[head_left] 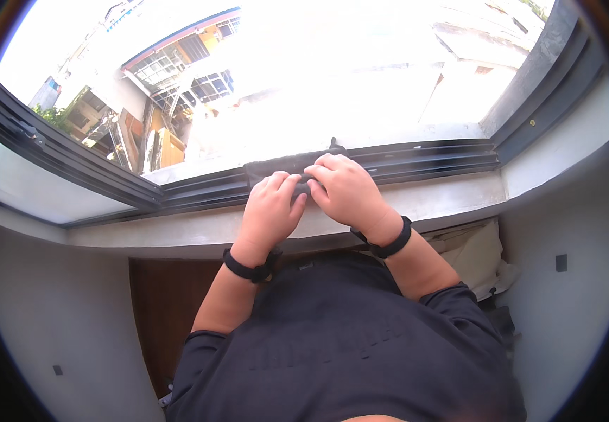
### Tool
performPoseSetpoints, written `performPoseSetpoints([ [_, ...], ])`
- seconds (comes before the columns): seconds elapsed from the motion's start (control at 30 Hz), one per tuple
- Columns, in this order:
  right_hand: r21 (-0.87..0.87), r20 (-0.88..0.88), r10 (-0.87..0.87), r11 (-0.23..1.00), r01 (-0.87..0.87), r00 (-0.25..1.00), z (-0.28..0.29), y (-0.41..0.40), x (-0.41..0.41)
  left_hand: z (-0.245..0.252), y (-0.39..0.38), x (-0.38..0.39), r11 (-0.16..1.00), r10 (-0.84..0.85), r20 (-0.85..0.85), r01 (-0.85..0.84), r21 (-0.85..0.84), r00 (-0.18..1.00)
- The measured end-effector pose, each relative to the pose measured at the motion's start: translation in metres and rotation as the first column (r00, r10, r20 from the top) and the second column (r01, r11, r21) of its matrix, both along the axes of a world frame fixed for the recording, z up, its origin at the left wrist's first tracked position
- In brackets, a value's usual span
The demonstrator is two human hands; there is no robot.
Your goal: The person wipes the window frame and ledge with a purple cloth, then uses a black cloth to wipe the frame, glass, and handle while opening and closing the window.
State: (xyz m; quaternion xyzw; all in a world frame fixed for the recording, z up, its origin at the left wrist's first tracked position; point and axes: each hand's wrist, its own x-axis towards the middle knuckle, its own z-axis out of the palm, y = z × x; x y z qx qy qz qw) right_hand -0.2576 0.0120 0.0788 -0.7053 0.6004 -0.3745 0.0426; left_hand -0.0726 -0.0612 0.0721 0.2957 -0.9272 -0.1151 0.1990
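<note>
A dark cloth (272,166) lies over the dark metal track of a sliding window (420,158). My left hand (270,211) is at the cloth's near edge, its fingers curled onto the dark fabric. Just to the right, my right hand (344,190) has its fingers bent over the same cloth, close to the left fingertips. Both hands grip a bunched fold of it between them, partly hidden by the fingers. A small dark tip of the cloth sticks up beyond my right hand. Each wrist wears a black band.
A pale window sill (441,200) runs below the track. The glazed sash (46,179) stands at the left, the frame's upright (547,116) at the right. Outside are buildings in bright light. Pale fabric (476,258) lies below the sill at the right.
</note>
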Motion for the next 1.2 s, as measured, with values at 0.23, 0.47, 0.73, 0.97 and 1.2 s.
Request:
performPoseSetpoints([
  [0.23, 0.165, 0.036, -0.008, 0.986, 0.002, 0.999, -0.005, 0.003, -0.007, -0.003, -0.006, 0.013, 0.996, 0.076, 0.011, -0.076, 0.047, 0.997],
  [0.47, 0.148, -0.069, -0.01, 0.989, 0.021, 0.998, -0.03, -0.016, -0.025, -0.001, -0.031, 0.015, 0.984, 0.162, 0.166, -0.172, 0.043, 0.973],
  [0.73, 0.13, -0.03, -0.121, 0.984, 0.124, 0.992, 0.021, -0.009, -0.025, 0.008, -0.041, 0.021, 0.982, 0.175, -0.087, -0.18, -0.05, 0.981],
  [0.97, 0.211, -0.24, -0.057, 0.971, 0.109, 0.969, -0.047, -0.01, -0.027, -0.027, -0.038, 0.022, 0.978, 0.196, 0.16, -0.18, -0.109, 0.967],
  [1.2, 0.096, -0.023, -0.129, 0.987, 0.13, 0.991, 0.016, -0.012, -0.03, 0.008, -0.037, 0.014, 0.975, 0.207, -0.082, -0.212, -0.062, 0.975],
])
